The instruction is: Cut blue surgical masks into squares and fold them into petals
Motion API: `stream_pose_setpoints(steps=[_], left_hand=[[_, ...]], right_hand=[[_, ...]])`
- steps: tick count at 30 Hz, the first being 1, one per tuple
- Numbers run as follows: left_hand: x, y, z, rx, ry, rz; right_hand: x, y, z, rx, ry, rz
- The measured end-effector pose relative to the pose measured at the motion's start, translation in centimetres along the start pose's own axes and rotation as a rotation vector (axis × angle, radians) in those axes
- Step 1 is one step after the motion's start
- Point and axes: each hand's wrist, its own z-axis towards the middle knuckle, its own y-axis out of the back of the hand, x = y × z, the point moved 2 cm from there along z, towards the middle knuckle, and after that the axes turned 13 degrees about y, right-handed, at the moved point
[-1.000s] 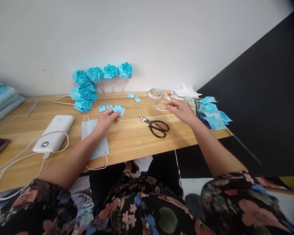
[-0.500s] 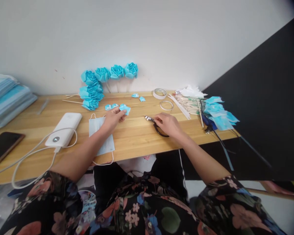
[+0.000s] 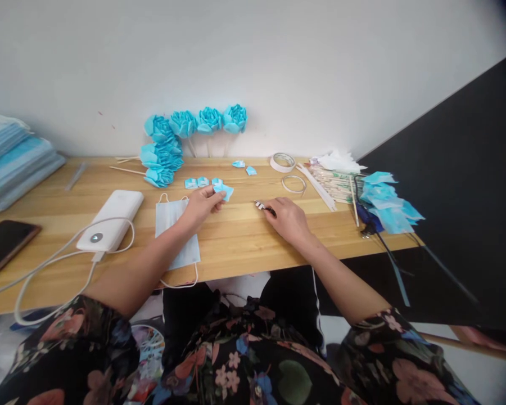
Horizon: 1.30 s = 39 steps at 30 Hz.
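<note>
Between thumb and fingers, my left hand [image 3: 205,206] pinches a small blue fabric piece [image 3: 226,192] above the table. Just behind it lie several blue folded petals [image 3: 190,184] in a short row. My right hand [image 3: 287,218] is closed over the black handle of a pair of scissors [image 3: 260,206]. Their blades point left, and small white bits, perhaps tape, stick to them. Most of the handle is hidden under the palm. A light blue face mask [image 3: 185,254] lies partly beneath my left forearm, and two loose blue petals [image 3: 251,170] rest farther back.
Several blue fabric flowers [image 3: 160,154] on sticks lie and lean by the wall. Tape rolls [image 3: 283,163], wooden sticks [image 3: 331,181] and blue scraps [image 3: 390,205] are at right. A white power bank [image 3: 109,222] with cable, a phone [image 3: 6,247] and packed masks [image 3: 19,163] stand left.
My right hand has settled over the scissors, covering the black handle loop that showed before. My left hand still pinches the blue piece, held slightly farther right. The whole view has shifted a little.
</note>
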Motion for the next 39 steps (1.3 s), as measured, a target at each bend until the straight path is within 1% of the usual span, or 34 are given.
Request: stream_pose_setpoints(steps=[4, 12, 15, 17, 19, 22, 23, 24, 26, 28, 33, 39], left_hand=[[-0.2, -0.1, -0.2, 0.008, 0.006, 0.01], [-0.4, -0.5, -0.8, 0.045, 0.071, 0.001], [-0.3, -0.7, -1.0, 0.061, 0.114, -0.019], [-0.2, -0.8, -1.1, 0.073, 0.143, -0.032], [-0.2, -0.9, -1.2, 0.087, 0.167, -0.043], [-0.1, -1.0, -1.4, 0.092, 0.191, -0.05], [-0.1, -1.0, -1.4, 0.093, 0.193, -0.05], [-0.2, -1.1, -1.5, 0.097, 0.193, -0.049], [-0.4, -1.1, -1.6, 0.106, 0.191, -0.054], [-0.6, -1.1, -1.6, 0.114, 0.184, -0.075], [-0.9, -1.0, -1.6, 0.1, 0.135, -0.125], [-0.9, -1.0, -1.6, 0.082, 0.117, -0.107]], right_hand=[[-0.4, -0.3, 0.1, -0.034, -0.033, 0.06], [-2.2, -1.2, 0.0, -0.112, -0.255, 0.316], [-2.2, -1.3, -0.1, -0.16, -0.285, 0.42], [-1.7, -0.6, 0.1, -0.197, -0.241, 0.429], [-0.6, 0.7, 1.0, -0.281, -0.128, 0.38], [1.8, 3.0, 3.1, -0.455, 0.181, 0.308], [2.5, 3.6, 3.9, -0.489, 0.28, 0.292], [3.2, 3.9, 4.7, -0.496, 0.368, 0.279], [4.2, 3.8, 5.9, -0.535, 0.484, 0.233], [4.6, 3.1, 6.6, -0.572, 0.54, 0.171], [4.7, 1.1, 6.3, -0.625, 0.563, 0.078], [4.8, 0.6, 6.2, -0.609, 0.559, 0.051]])
